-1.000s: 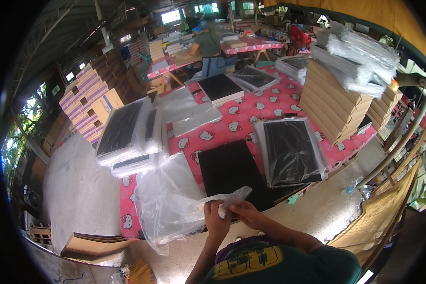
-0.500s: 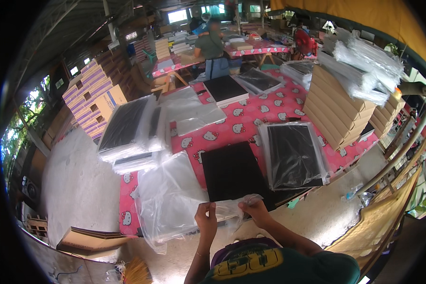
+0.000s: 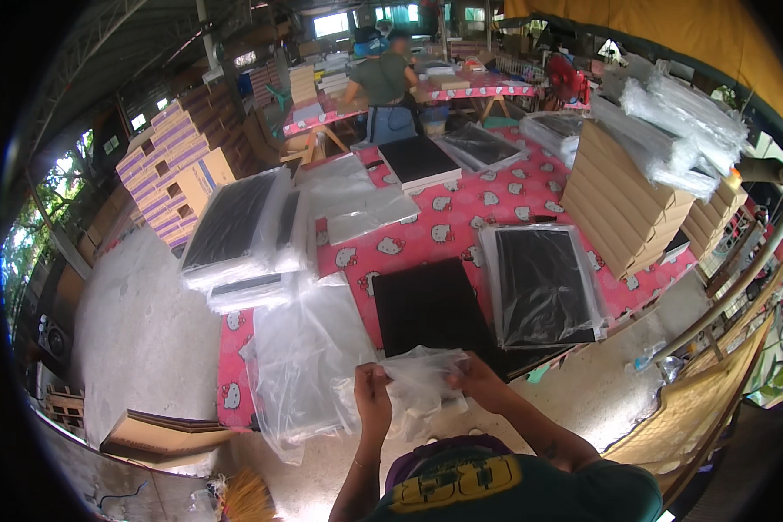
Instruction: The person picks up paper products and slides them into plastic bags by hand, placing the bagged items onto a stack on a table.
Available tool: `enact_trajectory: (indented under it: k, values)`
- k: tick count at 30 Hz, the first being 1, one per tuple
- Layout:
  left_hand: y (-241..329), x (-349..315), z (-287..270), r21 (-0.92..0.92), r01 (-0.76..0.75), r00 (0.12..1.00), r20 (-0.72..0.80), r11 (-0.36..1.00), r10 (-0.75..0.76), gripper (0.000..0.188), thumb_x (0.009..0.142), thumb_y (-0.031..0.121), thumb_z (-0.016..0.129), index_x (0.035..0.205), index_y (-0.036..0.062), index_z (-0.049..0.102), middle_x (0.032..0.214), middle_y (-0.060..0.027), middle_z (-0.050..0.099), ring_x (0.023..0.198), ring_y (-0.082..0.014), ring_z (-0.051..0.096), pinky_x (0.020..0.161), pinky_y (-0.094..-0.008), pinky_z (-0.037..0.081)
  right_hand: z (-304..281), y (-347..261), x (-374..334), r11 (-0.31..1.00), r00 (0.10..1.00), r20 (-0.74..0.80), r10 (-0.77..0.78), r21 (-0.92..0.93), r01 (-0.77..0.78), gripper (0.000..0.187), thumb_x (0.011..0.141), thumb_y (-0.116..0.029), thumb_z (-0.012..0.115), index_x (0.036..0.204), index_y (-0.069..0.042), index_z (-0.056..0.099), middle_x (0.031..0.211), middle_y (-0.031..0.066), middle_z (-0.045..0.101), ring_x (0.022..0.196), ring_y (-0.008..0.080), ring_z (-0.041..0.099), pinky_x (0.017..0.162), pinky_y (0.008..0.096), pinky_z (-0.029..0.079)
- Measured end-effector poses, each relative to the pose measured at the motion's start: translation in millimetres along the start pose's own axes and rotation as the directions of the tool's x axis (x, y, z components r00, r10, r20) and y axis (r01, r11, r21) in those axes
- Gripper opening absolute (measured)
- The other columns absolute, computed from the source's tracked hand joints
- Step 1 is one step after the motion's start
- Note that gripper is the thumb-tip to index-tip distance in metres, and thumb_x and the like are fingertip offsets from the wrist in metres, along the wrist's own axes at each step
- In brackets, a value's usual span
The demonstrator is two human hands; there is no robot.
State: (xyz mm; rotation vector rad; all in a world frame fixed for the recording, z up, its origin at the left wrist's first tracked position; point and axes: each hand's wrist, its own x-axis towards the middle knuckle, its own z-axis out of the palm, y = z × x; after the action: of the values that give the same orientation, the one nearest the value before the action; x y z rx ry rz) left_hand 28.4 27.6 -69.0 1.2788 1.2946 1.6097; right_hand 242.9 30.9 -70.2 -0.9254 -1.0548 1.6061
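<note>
Between my two hands a clear plastic bag (image 3: 422, 378) is stretched out at the table's near edge. My left hand (image 3: 373, 396) pinches one side of it. My right hand (image 3: 474, 380) is closed on the other side. Just beyond the bag lies a black flat panel (image 3: 428, 304) on the pink patterned tablecloth (image 3: 391, 239). To its right are black panels in clear plastic (image 3: 544, 283). A pile of clear plastic bags (image 3: 309, 348) lies to the left, partly hanging over the near edge.
Bagged black panels (image 3: 239, 226) are stacked at the left. Folded brown cartons (image 3: 622, 204) and bundled plastic packs (image 3: 683, 122) stand at the right. A black-topped white stack (image 3: 420, 163) sits farther back. Another person (image 3: 390, 91) stands at a far table; a red fan (image 3: 564, 76) is nearby.
The bag has been lifted and spread wider between my hands, which are now slightly farther apart. The far person has shifted position a little.
</note>
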Motion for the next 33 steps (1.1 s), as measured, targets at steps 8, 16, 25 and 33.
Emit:
enact_trajectory:
  k: [8,16,25,33]
  values:
    - [-4.4,7.9,-18.5,-0.425,0.438,0.878,0.012,0.792,-0.479,0.019,0.096,0.028,0.05,0.089,0.0107,0.053,0.076,0.0018,0.054,0.066,-0.0063,0.054,0.057,-0.024,0.048,-47.7,18.1,18.0,0.757,0.997,-0.004,0.083,0.65,-0.06,0.024,0.092,-0.018,0.055,0.114,-0.009,0.051,0.106,0.0043,0.056,0.097,0.0193,0.058,0.079,0.0353,0.049]
    - [-34.5,-16.1,10.7,0.171,-0.013,0.933,0.356,0.985,-0.049,0.026,0.086,0.018,0.064,0.105,0.001,0.056,0.085,-0.011,0.062,0.08,-0.0222,0.062,0.072,-0.0316,0.049,-6.6,18.9,11.9,0.934,0.953,0.297,0.057,0.32,-0.156,0.046,0.095,-0.03,0.052,0.133,-0.007,0.042,0.126,0.0118,0.052,0.112,0.0208,0.055,0.093,0.0339,0.045]
    - [10.2,93.9,-87.8,0.359,-0.03,0.872,-0.447,0.933,0.199,0.027,0.098,0.02,0.048,0.099,-0.0053,0.056,0.098,-0.0151,0.057,0.086,-0.0198,0.054,0.074,-0.0348,0.049,-37.3,74.3,33.1,0.388,0.931,0.254,-0.262,-0.856,0.342,0.054,0.087,-0.034,0.063,0.128,-0.002,0.05,0.123,0.0191,0.055,0.114,0.03,0.054,0.096,0.0341,0.041]
    - [-74.1,80.9,-174.3,0.811,-0.11,0.943,-0.098,0.575,0.318,0.059,0.089,0.037,0.055,0.133,0.0014,0.04,0.128,-0.0265,0.046,0.11,-0.0356,0.052,0.097,-0.0436,0.041,-15.4,12.8,40.1,0.998,0.998,0.018,-0.06,0.029,0.059,0.048,0.086,-0.022,0.065,0.128,-0.003,0.052,0.121,0.0103,0.057,0.111,0.0166,0.054,0.085,0.0309,0.047]
